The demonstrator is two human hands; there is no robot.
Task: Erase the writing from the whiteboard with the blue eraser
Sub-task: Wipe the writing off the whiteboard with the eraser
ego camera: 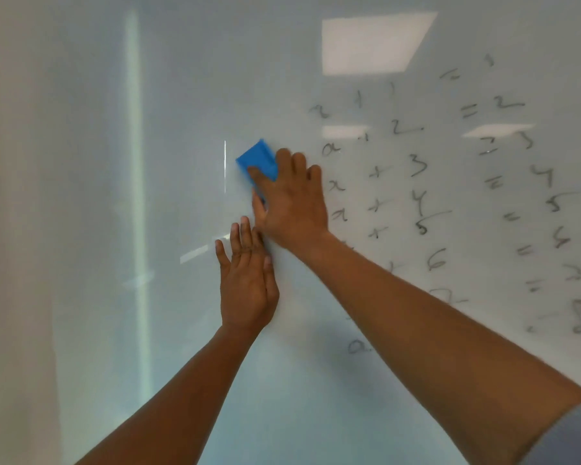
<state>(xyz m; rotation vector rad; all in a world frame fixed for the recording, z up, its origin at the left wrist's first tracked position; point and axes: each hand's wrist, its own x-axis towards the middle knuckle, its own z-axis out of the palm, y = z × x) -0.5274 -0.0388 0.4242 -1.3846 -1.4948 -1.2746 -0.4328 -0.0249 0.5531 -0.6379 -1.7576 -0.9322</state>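
Gripping the blue eraser (257, 159), the right hand (291, 199) has its fingers curled over the eraser's upper edge and its thumb along the lower side, so the block is clamped flat against the whiteboard (81, 196) and pokes out past the fingertips, up and to the left. Just below that hand, the left hand (247, 280) lies with straight, loosely spread fingers against the board; its fingertips reach almost to the heel of the right hand, holding nothing. To the right of the right hand runs the handwritten writing (420, 199): blurred rows of sums, each an x or a, a plus sign and a digit, with an equals sign and an answer farther right, digits 2 to 8 readable. The right forearm crosses the lower rows. Above the right hand, bright ceiling light reflections (373, 43) gleam on the board.
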